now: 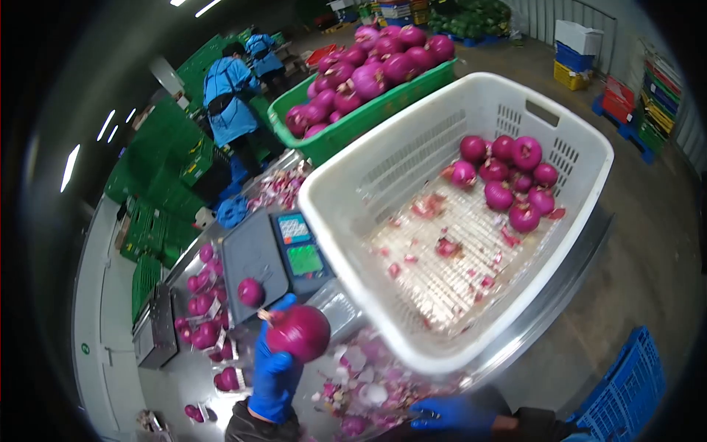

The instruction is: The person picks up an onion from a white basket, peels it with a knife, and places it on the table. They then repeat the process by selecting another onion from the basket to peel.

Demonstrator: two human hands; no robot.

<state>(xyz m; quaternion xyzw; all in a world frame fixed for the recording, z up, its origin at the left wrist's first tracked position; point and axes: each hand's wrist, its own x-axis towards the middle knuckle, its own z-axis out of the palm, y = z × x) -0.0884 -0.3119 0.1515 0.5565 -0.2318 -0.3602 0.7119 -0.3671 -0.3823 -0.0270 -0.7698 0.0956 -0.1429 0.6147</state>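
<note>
Holding: left hand (pixel 278 372) is cupping a red onion (pixel 300 333).
Right hand (pixel 453 411): is showing beside peelings (pixel 372 394); grip blurred, can't tell.
Onion: could be slipping loose if glossy skin slides.

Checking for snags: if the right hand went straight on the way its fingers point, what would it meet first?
Most likely the loose onion skins in front of the right hand; its height is unclear, so it might pass just over them.
</note>
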